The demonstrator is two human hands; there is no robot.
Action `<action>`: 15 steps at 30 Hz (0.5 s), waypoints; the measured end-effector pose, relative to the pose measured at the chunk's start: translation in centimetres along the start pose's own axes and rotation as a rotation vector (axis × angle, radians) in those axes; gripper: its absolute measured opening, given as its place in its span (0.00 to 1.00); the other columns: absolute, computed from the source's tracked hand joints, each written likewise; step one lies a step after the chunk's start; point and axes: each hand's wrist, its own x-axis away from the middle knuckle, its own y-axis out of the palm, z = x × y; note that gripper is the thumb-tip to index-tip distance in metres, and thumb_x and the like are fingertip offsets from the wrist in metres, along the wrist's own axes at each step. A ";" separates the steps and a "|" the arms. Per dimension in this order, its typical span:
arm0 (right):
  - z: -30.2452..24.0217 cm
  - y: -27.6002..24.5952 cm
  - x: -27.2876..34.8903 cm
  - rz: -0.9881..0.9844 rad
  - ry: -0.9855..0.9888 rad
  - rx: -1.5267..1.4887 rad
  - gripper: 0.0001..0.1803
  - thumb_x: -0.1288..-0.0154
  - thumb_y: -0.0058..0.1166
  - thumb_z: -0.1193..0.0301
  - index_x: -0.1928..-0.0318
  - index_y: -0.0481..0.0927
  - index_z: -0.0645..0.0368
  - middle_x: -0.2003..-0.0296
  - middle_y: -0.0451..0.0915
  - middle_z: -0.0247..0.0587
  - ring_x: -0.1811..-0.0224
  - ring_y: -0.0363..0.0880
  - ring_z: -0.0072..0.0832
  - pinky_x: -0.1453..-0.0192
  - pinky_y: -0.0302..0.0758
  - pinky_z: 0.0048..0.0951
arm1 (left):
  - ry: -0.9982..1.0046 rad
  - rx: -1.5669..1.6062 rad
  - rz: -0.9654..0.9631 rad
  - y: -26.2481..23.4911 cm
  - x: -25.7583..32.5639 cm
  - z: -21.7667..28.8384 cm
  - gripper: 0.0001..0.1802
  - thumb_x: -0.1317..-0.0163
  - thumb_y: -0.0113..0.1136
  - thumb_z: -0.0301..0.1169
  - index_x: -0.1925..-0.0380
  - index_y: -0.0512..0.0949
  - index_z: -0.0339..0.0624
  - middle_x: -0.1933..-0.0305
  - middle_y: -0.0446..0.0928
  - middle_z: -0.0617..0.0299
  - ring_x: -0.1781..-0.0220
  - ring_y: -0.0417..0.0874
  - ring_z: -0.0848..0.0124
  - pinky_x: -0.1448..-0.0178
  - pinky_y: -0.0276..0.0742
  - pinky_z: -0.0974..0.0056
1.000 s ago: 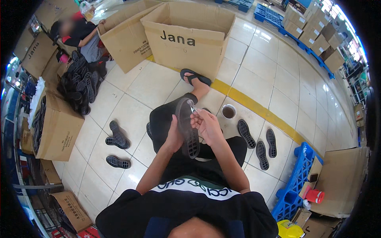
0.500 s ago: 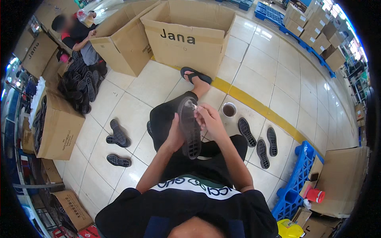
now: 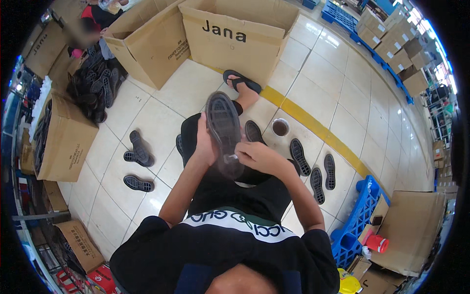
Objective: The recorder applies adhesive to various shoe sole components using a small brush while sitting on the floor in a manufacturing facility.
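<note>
A dark grey shoe sole [image 3: 223, 122] with a gridded face hangs tilted over my lap, its wide end pointing away from me. Along its left edge, my left hand [image 3: 204, 140] grips it. My right hand [image 3: 257, 156] pinches a small pale tool [image 3: 231, 157], its kind too small to make out, against the sole's near end. Beyond my right hand, another sole [image 3: 253, 132] lies partly hidden beside a white cup [image 3: 280, 128] of dark brown liquid.
Several soles lie on the tiles, one at right [image 3: 299, 157] and one at left [image 3: 139, 183]. Large cardboard boxes [image 3: 235, 44] stand ahead, near a dark shoe pile [image 3: 100, 88] and a person [image 3: 100, 17]. A blue pallet [image 3: 357, 215] borders my right.
The held sole has turned and tilted, showing its gridded face at the far end. My right hand has moved from its far end to its near end with the small tool.
</note>
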 end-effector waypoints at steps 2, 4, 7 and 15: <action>-0.3 0.6 0.9 -0.006 0.067 -0.028 0.07 0.37 0.49 0.73 0.66 0.70 0.64 0.72 0.72 0.51 0.68 0.74 0.49 0.62 0.71 0.40 | 0.026 0.064 -0.003 -0.1 0.0 0.4 0.48 0.36 0.22 0.69 0.43 0.70 0.37 0.50 0.77 0.43 0.51 0.81 0.50 0.47 0.77 0.45; -0.4 0.8 1.5 -0.010 0.155 -0.044 0.06 0.37 0.49 0.73 0.66 0.71 0.64 0.70 0.74 0.51 0.69 0.74 0.50 0.62 0.71 0.40 | 0.082 0.099 0.039 -0.1 -0.3 0.6 0.50 0.38 0.22 0.71 0.44 0.70 0.37 0.51 0.77 0.42 0.53 0.81 0.50 0.50 0.78 0.43; -0.8 0.4 2.4 0.008 0.095 0.130 0.07 0.37 0.51 0.70 0.67 0.70 0.61 0.70 0.75 0.49 0.68 0.76 0.49 0.63 0.72 0.42 | 0.046 0.128 0.027 -0.2 -0.4 0.8 0.49 0.38 0.22 0.72 0.44 0.70 0.38 0.50 0.77 0.43 0.53 0.81 0.50 0.50 0.78 0.43; -2.6 -4.6 -0.9 0.491 0.030 0.421 0.09 0.42 0.60 0.74 0.60 0.78 0.59 0.59 0.79 0.43 0.59 0.79 0.44 0.56 0.77 0.35 | -0.063 0.107 -0.023 1.3 0.9 -0.2 0.45 0.36 0.24 0.70 0.40 0.68 0.43 0.52 0.77 0.46 0.54 0.80 0.50 0.50 0.77 0.44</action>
